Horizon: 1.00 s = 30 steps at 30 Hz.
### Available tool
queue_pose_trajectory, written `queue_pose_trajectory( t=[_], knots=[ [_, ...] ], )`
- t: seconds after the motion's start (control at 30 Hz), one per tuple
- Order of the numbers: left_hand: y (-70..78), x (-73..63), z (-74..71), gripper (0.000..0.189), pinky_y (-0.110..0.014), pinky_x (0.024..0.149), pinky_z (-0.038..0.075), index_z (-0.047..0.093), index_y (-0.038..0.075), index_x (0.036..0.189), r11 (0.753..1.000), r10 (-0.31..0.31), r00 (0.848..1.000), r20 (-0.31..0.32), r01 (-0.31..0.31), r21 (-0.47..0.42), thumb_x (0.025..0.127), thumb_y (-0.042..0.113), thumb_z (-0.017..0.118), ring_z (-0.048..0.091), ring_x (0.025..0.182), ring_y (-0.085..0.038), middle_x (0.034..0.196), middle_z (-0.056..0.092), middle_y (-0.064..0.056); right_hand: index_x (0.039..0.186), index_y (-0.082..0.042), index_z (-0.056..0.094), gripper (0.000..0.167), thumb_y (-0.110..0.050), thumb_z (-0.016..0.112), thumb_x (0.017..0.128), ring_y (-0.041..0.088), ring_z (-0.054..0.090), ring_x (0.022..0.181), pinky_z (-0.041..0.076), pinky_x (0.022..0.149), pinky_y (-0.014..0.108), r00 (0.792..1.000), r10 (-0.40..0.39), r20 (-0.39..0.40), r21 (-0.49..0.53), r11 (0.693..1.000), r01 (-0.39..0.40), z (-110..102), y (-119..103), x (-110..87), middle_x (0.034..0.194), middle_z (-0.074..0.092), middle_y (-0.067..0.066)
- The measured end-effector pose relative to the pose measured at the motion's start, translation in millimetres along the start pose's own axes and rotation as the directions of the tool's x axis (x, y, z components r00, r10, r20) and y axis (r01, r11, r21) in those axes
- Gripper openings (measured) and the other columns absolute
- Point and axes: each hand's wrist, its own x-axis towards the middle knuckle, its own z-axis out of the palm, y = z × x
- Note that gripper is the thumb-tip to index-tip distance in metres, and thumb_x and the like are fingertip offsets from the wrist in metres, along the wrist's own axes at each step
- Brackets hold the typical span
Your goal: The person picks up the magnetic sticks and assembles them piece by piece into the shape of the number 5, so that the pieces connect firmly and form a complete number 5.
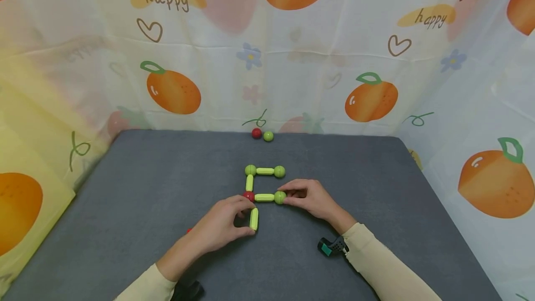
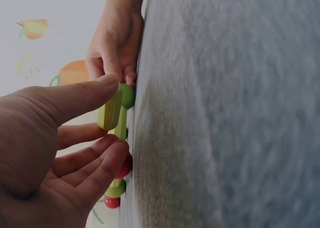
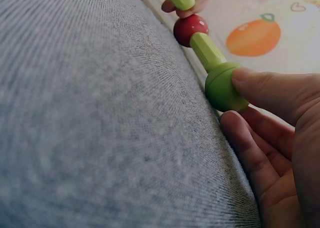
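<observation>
In the head view my left hand pinches a short light-green rod between thumb and fingertips, its far end close to a red ball. That ball joins two more rods. One upright rod leads up to a green ball, from which a top rod runs right to another green ball. A lower rod links the red ball to a green end ball. My right hand holds this end ball with thumb and fingers, low over the cloth.
At the table's back edge lie a loose red ball and a loose green ball. A small red piece peeks out behind my left hand. Grey cloth covers the table, and a printed curtain hangs behind it.
</observation>
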Motion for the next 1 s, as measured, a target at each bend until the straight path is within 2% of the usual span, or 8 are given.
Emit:
queue_pose_trajectory(
  t=[0.13,0.23,0.43,0.7,1.0],
  knots=[
    [8.0,4.2,3.0,0.048,-0.036,0.083,0.06,0.075,0.012,0.128,1.0,0.019,1.0,-0.002,-0.019,0.001,0.085,0.02,0.097,0.068,0.094,-0.014,0.116,0.067,0.005,0.13,-0.017,0.08,0.029,-0.019,0.081,0.101,0.015,0.072,0.092,0.061,0.08,0.034,1.0,0.001,-0.006,-0.008,1.0,-0.001,-1.0,0.0,-1.1,0.117,0.075,-0.004],
    [15.1,9.8,5.8,0.048,-0.036,0.082,0.059,0.076,0.012,0.128,0.999,0.043,0.999,-0.027,-0.043,-0.002,0.086,0.021,0.097,0.067,0.094,-0.015,0.113,0.067,0.003,0.13,-0.017,0.08,0.029,-0.019,0.081,0.102,0.015,0.072,0.092,0.061,0.08,0.034,1.0,-0.003,-0.009,-0.012,1.0,0.003,-1.3,0.7,-1.3,0.117,0.075,-0.004],
    [25.0,20.8,13.1,0.051,-0.035,0.083,0.059,0.076,0.01,0.132,0.998,0.061,0.997,-0.056,-0.062,-0.016,0.087,0.024,0.095,0.068,0.095,-0.013,0.118,0.071,0.003,0.131,-0.014,0.08,0.028,-0.018,0.079,0.103,0.015,0.073,0.094,0.061,0.082,0.034,1.0,-0.022,-0.01,0.003,1.0,0.022,-0.6,1.5,-1.2,0.119,0.075,-0.002],
    [28.3,31.0,25.0,0.048,-0.034,0.083,0.059,0.076,0.008,0.133,0.999,0.051,0.997,-0.062,-0.05,0.018,0.09,0.024,0.092,0.069,0.093,-0.011,0.118,0.072,0.001,0.13,-0.015,0.081,0.028,-0.017,0.079,0.103,0.016,0.073,0.095,0.061,0.083,0.034,1.0,-0.022,-0.011,0.009,1.0,0.022,0.8,-0.4,-0.8,0.121,0.075,-0.002],
    [30.4,40.3,35.1,0.047,-0.032,0.08,0.059,0.076,0.005,0.131,0.994,0.102,0.991,-0.092,-0.098,0.05,0.09,0.02,0.092,0.068,0.092,-0.013,0.119,0.072,-0.005,0.13,-0.015,0.081,0.027,-0.019,0.079,0.103,0.016,0.072,0.096,0.061,0.082,0.034,1.0,-0.006,-0.01,0.006,1.0,0.006,0.1,-0.3,-0.1,0.121,0.076,-0.003]
  ],
)
